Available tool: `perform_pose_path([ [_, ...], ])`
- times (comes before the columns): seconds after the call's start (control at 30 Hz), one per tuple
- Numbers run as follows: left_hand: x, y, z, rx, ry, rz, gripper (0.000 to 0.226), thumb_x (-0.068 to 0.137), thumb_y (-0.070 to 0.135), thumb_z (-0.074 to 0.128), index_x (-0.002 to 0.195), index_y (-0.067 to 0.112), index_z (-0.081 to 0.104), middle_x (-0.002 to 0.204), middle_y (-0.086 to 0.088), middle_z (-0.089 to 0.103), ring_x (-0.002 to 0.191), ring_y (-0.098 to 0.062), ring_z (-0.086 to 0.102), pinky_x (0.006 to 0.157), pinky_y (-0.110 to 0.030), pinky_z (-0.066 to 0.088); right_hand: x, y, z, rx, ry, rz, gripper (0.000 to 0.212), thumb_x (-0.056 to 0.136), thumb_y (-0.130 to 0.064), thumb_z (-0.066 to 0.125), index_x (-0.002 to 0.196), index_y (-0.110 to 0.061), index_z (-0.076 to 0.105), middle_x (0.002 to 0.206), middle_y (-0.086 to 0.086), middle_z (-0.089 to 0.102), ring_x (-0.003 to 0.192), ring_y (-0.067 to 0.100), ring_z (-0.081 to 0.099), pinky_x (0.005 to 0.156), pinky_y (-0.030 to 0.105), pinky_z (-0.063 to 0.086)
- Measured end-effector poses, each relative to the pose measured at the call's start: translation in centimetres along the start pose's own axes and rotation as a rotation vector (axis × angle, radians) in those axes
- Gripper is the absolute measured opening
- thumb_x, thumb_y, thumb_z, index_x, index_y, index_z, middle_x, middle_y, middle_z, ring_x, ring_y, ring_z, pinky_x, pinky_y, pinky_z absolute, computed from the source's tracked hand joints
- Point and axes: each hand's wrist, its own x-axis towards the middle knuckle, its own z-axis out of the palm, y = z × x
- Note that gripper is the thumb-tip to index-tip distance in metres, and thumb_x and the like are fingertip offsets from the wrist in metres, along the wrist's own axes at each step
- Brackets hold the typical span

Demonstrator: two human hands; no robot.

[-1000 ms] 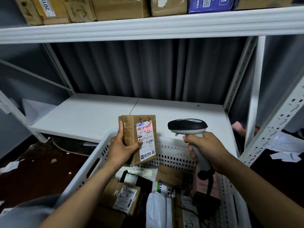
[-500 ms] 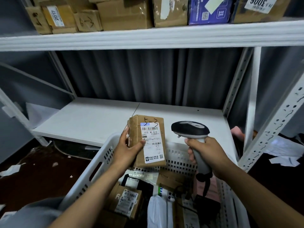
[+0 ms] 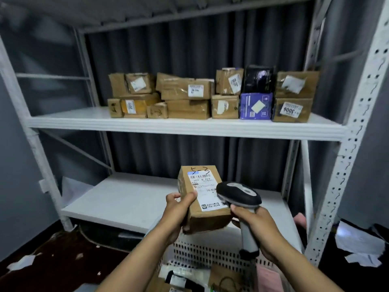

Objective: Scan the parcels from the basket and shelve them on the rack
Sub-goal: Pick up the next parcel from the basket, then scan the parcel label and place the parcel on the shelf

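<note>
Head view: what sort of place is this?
Probably a parcel storeroom: a metal rack holds labelled boxes, the right hand grips a scanner, the left hand holds a parcel above a basket.

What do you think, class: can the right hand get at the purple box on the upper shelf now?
Probably not yet: the right hand grips the scanner, leaving no free fingers. The way to the purple box looks open at the upper shelf front, though a black parcel sits on it.
</note>
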Motion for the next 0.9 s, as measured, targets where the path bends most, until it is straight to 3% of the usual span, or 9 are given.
perform_pose_path([
  [0.13,-2.4,3.6,-0.9,0.004,-0.105,0.061,0.056,0.089,0.038,0.064,0.137,0.031,0.036,0.117,0.001,0.063,0.097,-0.017,0.062,0.071,-0.033,0.05,-1.1,-4.5,1.7,0.021,0.006,-0.094,0.019,0.085,-0.012,0.072,0.103,-0.014,0.07,0.096,0.002,0.077,0.094,0.021,0.071,0.081,0.033,0.056],
  [0.2,-3.4,5.5,-1.6,0.056,-0.142,0.083,0.063,0.083,0.047,0.066,0.137,0.047,0.035,0.128,0.007,0.059,0.11,-0.021,0.057,0.085,-0.044,0.044,-1.7,-6.8,2.8,0.02,0.007,-0.148,0.018,0.084,-0.012,0.073,0.102,-0.015,0.071,0.096,0.003,0.076,0.091,0.02,0.071,0.08,0.032,0.055],
  [0.27,-4.3,7.6,-2.4,0.064,-0.164,0.112,0.059,0.084,0.048,0.065,0.133,0.056,0.033,0.13,0.01,0.056,0.114,-0.023,0.055,0.087,-0.048,0.043,-2.2,-9.0,4.1,0.02,-0.003,-0.202,0.019,0.084,-0.012,0.073,0.102,-0.014,0.071,0.096,0.001,0.076,0.087,0.014,0.07,0.073,0.025,0.053],
  [0.4,-5.8,11.8,-4.9,-0.037,-0.13,0.182,0.035,0.094,0.03,0.059,0.116,0.048,0.039,0.102,0.014,0.062,0.089,-0.013,0.061,0.07,-0.032,0.051,-2.1,-12.5,7.3,-0.008,-0.069,-0.268,0.016,0.084,-0.015,0.072,0.1,-0.017,0.071,0.091,-0.004,0.074,0.083,0.009,0.068,0.071,0.021,0.05],
  [0.47,-5.6,13.4,-6.7,-0.053,-0.106,0.213,0.026,0.093,0.028,0.06,0.114,0.041,0.052,0.1,0.01,0.066,0.087,-0.013,0.063,0.065,-0.03,0.053,-1.4,-13.7,9.3,-0.009,-0.09,-0.265,0.015,0.084,-0.014,0.072,0.099,-0.014,0.071,0.091,0.001,0.074,0.084,0.014,0.068,0.071,0.023,0.052],
  [0.6,-4.2,15.7,-10.8,-0.119,-0.047,0.241,0.04,0.087,0.033,0.068,0.125,0.037,0.056,0.113,0.002,0.07,0.102,-0.022,0.065,0.081,-0.042,0.056,1.4,-15.4,13.9,-0.024,-0.12,-0.263,0.022,0.082,-0.017,0.075,0.103,-0.01,0.071,0.095,0.004,0.075,0.085,0.015,0.069,0.068,0.023,0.052],
  [0.73,-2.6,18.2,-13.5,-0.158,0.124,0.271,0.046,0.086,0.035,0.07,0.126,0.026,0.051,0.103,0.003,0.063,0.089,-0.014,0.061,0.063,-0.032,0.054,4.9,-16.7,17.9,-0.06,-0.17,-0.261,0.023,0.078,-0.02,0.079,0.098,-0.011,0.072,0.093,0.006,0.076,0.09,0.024,0.071,0.09,0.044,0.055],
  [0.8,-1.2,19.3,-14.2,-0.171,0.177,0.283,0.052,0.084,0.039,0.072,0.126,0.023,0.046,0.102,0.001,0.059,0.087,-0.014,0.059,0.065,-0.033,0.054,6.1,-17.5,18.9,-0.071,-0.178,-0.288,0.015,0.079,-0.016,0.078,0.093,-0.016,0.071,0.09,0.003,0.075,0.084,0.019,0.07,0.084,0.037,0.058],
  [0.9,0.5,21.2,-13.9,-0.172,0.194,0.298,0.053,0.082,0.045,0.071,0.123,0.022,0.046,0.109,-0.003,0.059,0.093,-0.017,0.059,0.076,-0.038,0.056,7.3,-19.0,19.1,-0.044,-0.164,-0.329,0.014,0.083,-0.008,0.073,0.095,-0.012,0.07,0.082,-0.002,0.072,0.072,0.012,0.067,0.057,0.015,0.052],
])
